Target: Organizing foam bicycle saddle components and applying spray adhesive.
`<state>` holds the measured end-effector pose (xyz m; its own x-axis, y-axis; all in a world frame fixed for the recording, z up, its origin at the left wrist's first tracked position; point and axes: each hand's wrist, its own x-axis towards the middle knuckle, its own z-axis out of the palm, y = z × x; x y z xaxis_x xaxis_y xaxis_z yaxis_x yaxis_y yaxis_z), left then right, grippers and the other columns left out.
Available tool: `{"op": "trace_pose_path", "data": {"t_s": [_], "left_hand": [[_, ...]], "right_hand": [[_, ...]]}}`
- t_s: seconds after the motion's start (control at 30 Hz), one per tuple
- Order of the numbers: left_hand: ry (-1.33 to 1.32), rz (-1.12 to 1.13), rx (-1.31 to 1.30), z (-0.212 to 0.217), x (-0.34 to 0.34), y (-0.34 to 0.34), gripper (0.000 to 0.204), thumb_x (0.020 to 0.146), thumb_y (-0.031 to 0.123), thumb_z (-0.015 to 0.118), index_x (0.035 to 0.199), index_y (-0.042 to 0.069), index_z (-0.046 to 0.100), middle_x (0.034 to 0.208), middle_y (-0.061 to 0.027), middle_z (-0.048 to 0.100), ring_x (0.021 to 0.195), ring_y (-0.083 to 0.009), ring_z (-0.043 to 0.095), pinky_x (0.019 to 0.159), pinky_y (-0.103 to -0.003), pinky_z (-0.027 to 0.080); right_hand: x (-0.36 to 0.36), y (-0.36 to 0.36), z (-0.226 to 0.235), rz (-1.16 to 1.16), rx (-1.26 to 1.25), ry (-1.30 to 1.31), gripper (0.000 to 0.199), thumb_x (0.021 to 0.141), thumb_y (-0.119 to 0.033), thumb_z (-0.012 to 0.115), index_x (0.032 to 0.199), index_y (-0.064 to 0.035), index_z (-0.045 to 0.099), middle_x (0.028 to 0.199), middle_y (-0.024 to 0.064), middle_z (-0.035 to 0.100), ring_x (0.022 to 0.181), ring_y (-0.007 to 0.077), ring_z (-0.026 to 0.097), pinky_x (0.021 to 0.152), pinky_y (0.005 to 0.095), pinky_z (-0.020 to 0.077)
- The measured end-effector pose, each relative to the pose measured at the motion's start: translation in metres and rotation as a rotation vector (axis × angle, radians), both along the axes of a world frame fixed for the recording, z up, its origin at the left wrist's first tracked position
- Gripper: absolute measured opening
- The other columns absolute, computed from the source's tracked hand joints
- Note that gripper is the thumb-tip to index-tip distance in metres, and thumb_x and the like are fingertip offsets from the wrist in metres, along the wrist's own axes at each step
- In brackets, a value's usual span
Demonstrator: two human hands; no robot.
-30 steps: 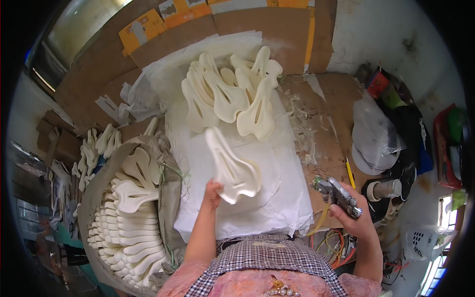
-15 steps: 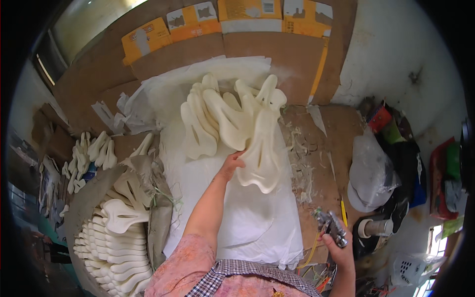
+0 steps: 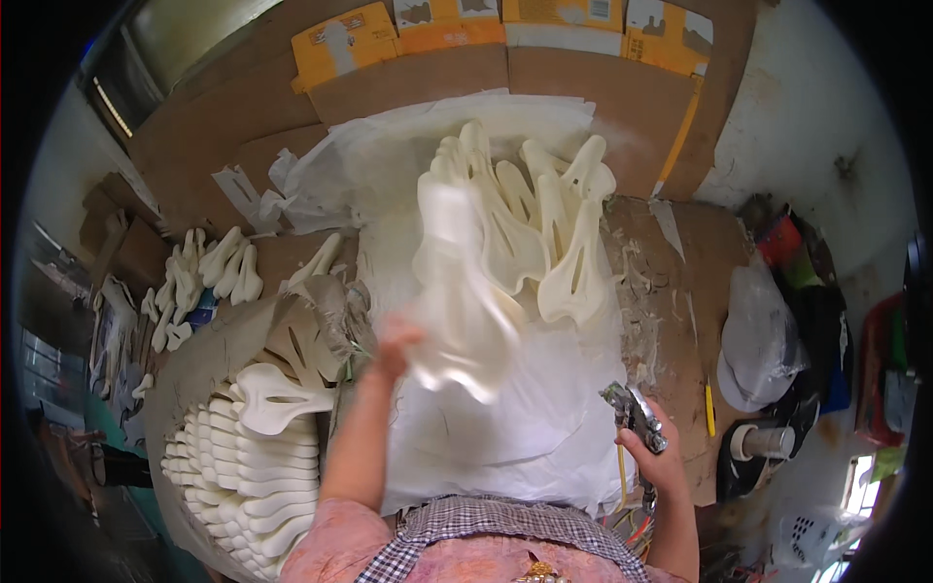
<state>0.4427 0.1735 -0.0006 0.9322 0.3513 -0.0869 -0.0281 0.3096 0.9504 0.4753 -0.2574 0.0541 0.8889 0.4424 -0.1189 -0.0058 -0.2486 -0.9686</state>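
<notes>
My left hand, smeared by motion, grips the left edge of a cream bicycle saddle pad, which is blurred too and held over the white sheet. Behind it lies a loose heap of the same saddle pads, among them one with a long slot at the heap's right. My right hand is closed around a metal spray gun at the sheet's right edge. A thin yellow hose runs down from the gun.
Left of me stands a grey sack packed with stacked saddle pads. More pads lie beyond it. Cardboard walls the back. On the right are a yellow cutter, a tape roll and a plastic-wrapped cap.
My left hand has drawn a saddle pad leftward and nearer, away from the heap. The spray gun stays in my right hand. The whole view has shifted slightly.
</notes>
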Motion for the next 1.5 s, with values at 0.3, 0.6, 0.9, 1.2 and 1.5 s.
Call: {"op": "trace_pose_path", "data": {"t_s": [0.3,0.6,0.9,1.2,1.5], "left_hand": [[-0.238,0.506,-0.215,0.016,0.007,0.164,0.024,0.088,0.033,0.059,0.099,0.012,0.054,0.097,-0.0039,0.055,0.087,-0.0196,0.055,0.079,-0.033,0.044],[0.506,0.095,-0.506,-0.157,0.178,-0.026,0.028,0.080,0.020,0.065,0.105,0.012,0.054,0.102,-0.0067,0.056,0.081,-0.0256,0.056,0.066,-0.038,0.049],[0.547,0.463,-0.429,-0.153,0.214,-0.050,0.023,0.067,0.007,0.072,0.086,0.005,0.059,0.087,-0.0075,0.060,0.073,-0.0201,0.055,0.064,-0.033,0.047],[0.572,0.457,-0.065,-0.147,0.233,-0.061,0.057,0.062,0.013,0.079,0.112,0.001,0.054,0.106,-0.0139,0.060,0.094,-0.0277,0.059,0.084,-0.036,0.049],[0.268,0.307,-0.007,-0.131,0.225,-0.065,0.061,0.067,0.018,0.080,0.119,0.002,0.053,0.122,-0.0127,0.051,0.107,-0.0233,0.054,0.090,-0.035,0.046]], "right_hand": [[-0.047,0.040,0.024,-0.140,0.076,-0.003,0.050,0.080,-0.014,0.070,0.123,0.0005,0.049,0.090,0.0037,0.060,0.081,0.0104,0.056,0.074,0.0252,0.0460],[-0.017,0.081,0.093,-0.112,-0.003,-0.161,0.051,0.080,-0.008,0.070,0.125,0.0025,0.047,0.087,0.0045,0.061,0.075,0.0092,0.056,0.070,0.0236,0.0461],[-0.006,0.070,0.091,-0.086,-0.095,-0.177,0.052,0.080,-0.006,0.068,0.126,0.0023,0.046,0.087,0.0043,0.061,0.076,0.0087,0.055,0.071,0.0239,0.0464],[-0.006,0.059,0.103,0.004,0.049,-0.258,0.057,0.081,-0.011,0.069,0.129,0.0024,0.042,0.099,0.0101,0.058,0.084,0.0161,0.060,0.074,0.0294,0.0496],[0.001,0.055,0.103,-0.006,0.059,-0.246,0.057,0.081,-0.011,0.069,0.129,0.0029,0.042,0.100,0.0112,0.060,0.081,0.0172,0.062,0.073,0.0290,0.0498]]}}
